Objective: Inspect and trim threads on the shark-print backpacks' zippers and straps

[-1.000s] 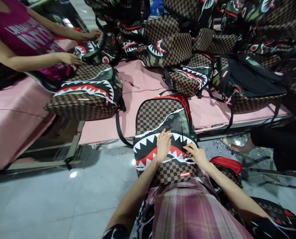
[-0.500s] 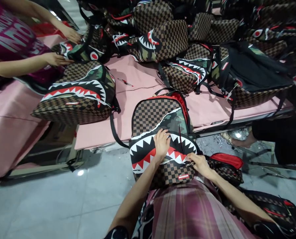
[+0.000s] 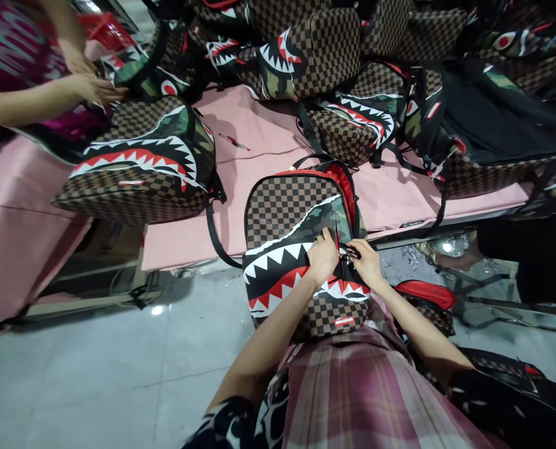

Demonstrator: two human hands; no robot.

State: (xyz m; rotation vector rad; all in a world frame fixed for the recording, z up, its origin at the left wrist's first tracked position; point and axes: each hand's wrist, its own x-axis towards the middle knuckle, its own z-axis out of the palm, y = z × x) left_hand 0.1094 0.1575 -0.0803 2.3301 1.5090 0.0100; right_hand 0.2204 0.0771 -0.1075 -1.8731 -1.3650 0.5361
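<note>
A brown checkered backpack (image 3: pixel 287 206) with a shark-mouth print stands upright against my lap and the table edge, its red-lined main opening parted at the top. On its front, beside a vertical zipper slit with red showing, my left hand (image 3: pixel 323 255) presses with bent fingers; whatever its fingertips grip is too small to make out. My right hand (image 3: pixel 364 260) pinches a small dark piece at the right side of the slit, close to my left fingertips.
A pink-covered table (image 3: pixel 259 134) holds several similar backpacks and a red pen (image 3: pixel 234 143). Another person's hands (image 3: pixel 93 87) work on a bag at upper left. A small red-topped bag (image 3: pixel 425 296) lies at my right.
My right hand has moved up from the bag's lower right to the slit, with a small dark piece in its fingers. My left hand has slid right, toward the slit.
</note>
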